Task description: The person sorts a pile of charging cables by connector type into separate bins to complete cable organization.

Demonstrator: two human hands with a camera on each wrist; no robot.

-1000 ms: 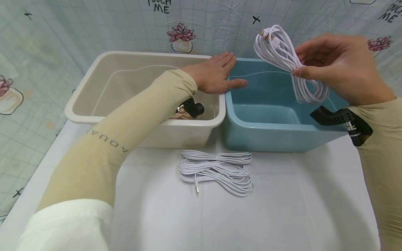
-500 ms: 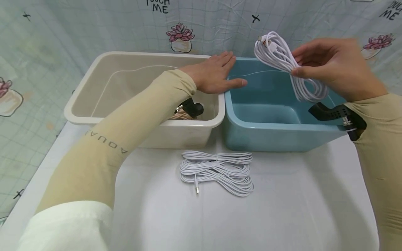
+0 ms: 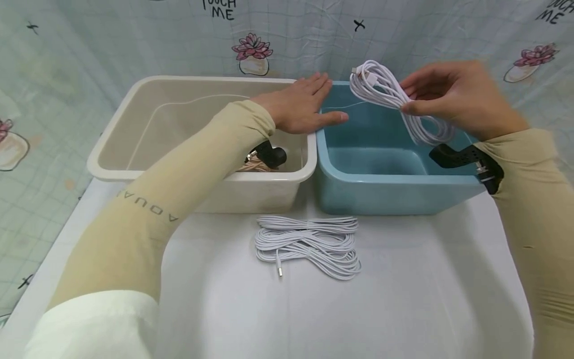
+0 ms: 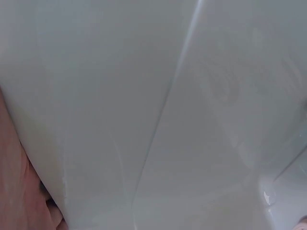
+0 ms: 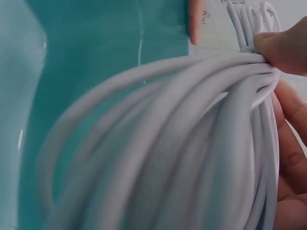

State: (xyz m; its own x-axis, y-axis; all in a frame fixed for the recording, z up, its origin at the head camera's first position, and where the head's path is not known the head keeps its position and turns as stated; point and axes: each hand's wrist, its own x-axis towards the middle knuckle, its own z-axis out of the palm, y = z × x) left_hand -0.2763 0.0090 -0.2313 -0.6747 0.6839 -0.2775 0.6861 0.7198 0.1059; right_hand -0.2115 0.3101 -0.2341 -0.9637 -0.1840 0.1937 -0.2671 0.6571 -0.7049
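A coiled white cable (image 3: 381,87) hangs over the blue bin (image 3: 399,187), pinched at its middle between the thumb and fingers of my right hand (image 3: 453,99). In the right wrist view its loops (image 5: 177,134) fill the foreground, with the thumb (image 5: 285,48) pressed on the bundle. My left hand (image 3: 300,104) rests with straight fingers across the adjoining rims of the beige bin (image 3: 202,174) and the blue one. A second white cable bundle (image 3: 309,244) lies on the table in front, its metal plug pointing to the front edge.
Inside the beige bin, tan cable (image 3: 256,164) shows partly behind the left sleeve and its black wrist mount (image 3: 271,155). A patterned curtain (image 3: 179,40) hangs behind the bins. The table has a white cover (image 3: 287,314).
My right hand has moved left and slightly down with the coiled cable, which now hangs lower over the blue bin. The left hand stays on the rims.
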